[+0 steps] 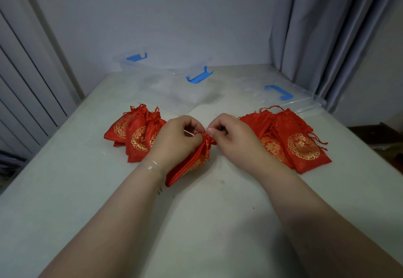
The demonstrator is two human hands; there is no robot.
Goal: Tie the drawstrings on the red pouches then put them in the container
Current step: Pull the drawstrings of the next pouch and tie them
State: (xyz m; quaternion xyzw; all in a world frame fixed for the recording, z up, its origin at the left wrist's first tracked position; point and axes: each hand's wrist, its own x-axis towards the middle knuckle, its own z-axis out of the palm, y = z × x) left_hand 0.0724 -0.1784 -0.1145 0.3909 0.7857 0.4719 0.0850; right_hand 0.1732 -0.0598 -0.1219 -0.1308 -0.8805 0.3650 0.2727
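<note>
Pale walls and a grey curtain point(327, 37) closed in behind a worn whitish tabletop point(207, 223), scuffed with a few dark specks. At the middle of it the person's two bare hands met over one red satin drawstring pouch with a gold emblem point(192, 164), which lay slanted on the surface with its gathered neck pointing away from the camera. The left hand point(176, 138) had its fingers curled at the puckered neck, pinching the cord there, and a thin clear bracelet point(156, 167) circled its wrist. The right hand point(231, 133) was curled in the same way just beside it, fingertips pinching the red drawstring point(208, 139) at the pouch's mouth — the two hands almost touched, knuckle to knuckle.

To the left of the hands lay a heap of red pouches with cinched tops point(135, 133), overlapping one another. To the right lay a flatter stack of red pouches with gold round emblems point(292, 142), their mouths ungathered and cords trailing loose toward the table edge.

Farther back stood a clear plastic container with blue clip handles point(170, 81), open at the top — nothing red showed inside it. Near the curtain, a clear plastic lid with a blue clip point(279, 92) rested flat on the table
</note>
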